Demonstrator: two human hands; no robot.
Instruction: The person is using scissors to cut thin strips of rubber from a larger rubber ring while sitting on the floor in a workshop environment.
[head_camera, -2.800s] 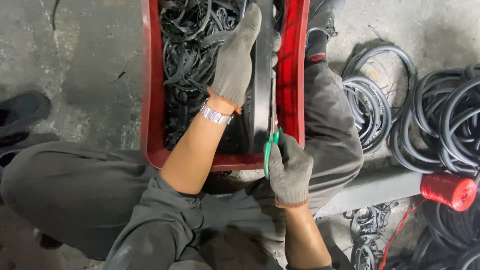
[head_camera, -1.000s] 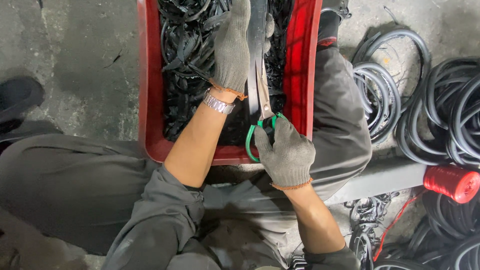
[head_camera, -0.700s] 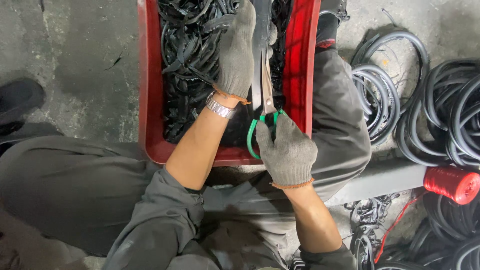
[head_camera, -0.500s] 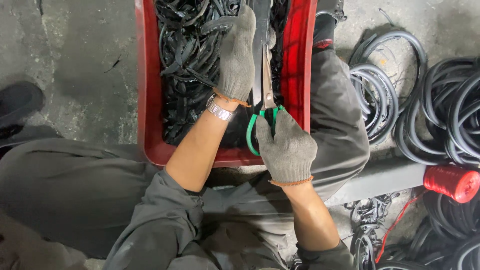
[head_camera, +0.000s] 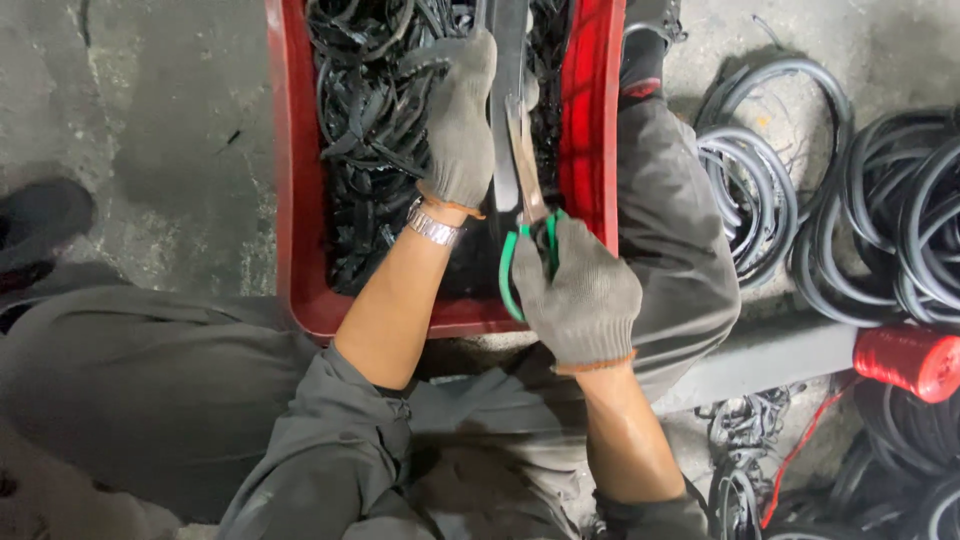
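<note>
Head view:
1. Stained grey concrete floor (head_camera: 150, 110).
2. Red plastic crate (head_camera: 290, 200) of black rubber offcuts.
3. Left hand (head_camera: 460, 120), fingers closed around a black rubber strip (head_camera: 507, 60) above the crate.
4. Right hand (head_camera: 580, 295) gripping green-handled scissors (head_camera: 525, 200) at the strip.

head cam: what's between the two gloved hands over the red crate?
In the head view, the steel blades of the green-handled scissors and the flat black rubber strip they run along lie between the left hand and right hand, above the red plastic crate.
</note>
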